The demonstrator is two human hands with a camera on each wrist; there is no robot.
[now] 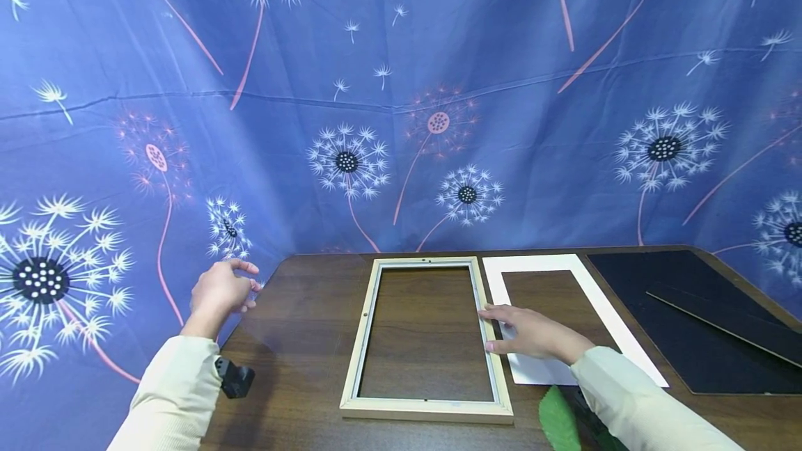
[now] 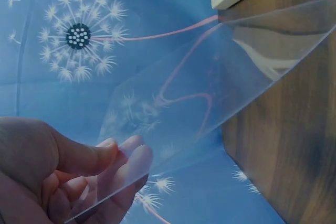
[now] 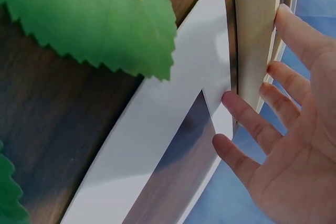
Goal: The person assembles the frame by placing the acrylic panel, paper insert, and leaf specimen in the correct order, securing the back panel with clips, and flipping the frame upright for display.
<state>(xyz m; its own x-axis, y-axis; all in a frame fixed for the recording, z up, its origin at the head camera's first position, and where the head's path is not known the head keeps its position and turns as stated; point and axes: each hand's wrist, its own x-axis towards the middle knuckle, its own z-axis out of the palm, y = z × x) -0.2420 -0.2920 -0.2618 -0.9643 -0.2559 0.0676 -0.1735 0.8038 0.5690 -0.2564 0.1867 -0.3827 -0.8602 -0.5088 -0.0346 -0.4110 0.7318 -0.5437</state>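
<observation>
My left hand [image 1: 222, 294] is raised at the table's left edge. In the left wrist view its thumb and fingers pinch the edge of a clear, thin sheet [image 2: 184, 98], which slants up toward the table and is barely visible in the head view. A pale wooden picture frame [image 1: 426, 410] lies flat at the middle of the table, with the tabletop showing through its opening. My right hand [image 1: 532, 333] touches the frame's right side, its fingers spread apart, as the right wrist view shows; some fingertips reach the frame's wooden side [image 3: 254, 35].
Right of the frame lies a white mat [image 1: 610, 319] with a cut-out window. Farther right is a black backing board [image 1: 651, 339] with a raised flap. A green leaf [image 1: 557, 416] is near the front edge. Blue dandelion-print cloth [image 1: 539, 138] hangs behind the wooden table [image 1: 282, 381].
</observation>
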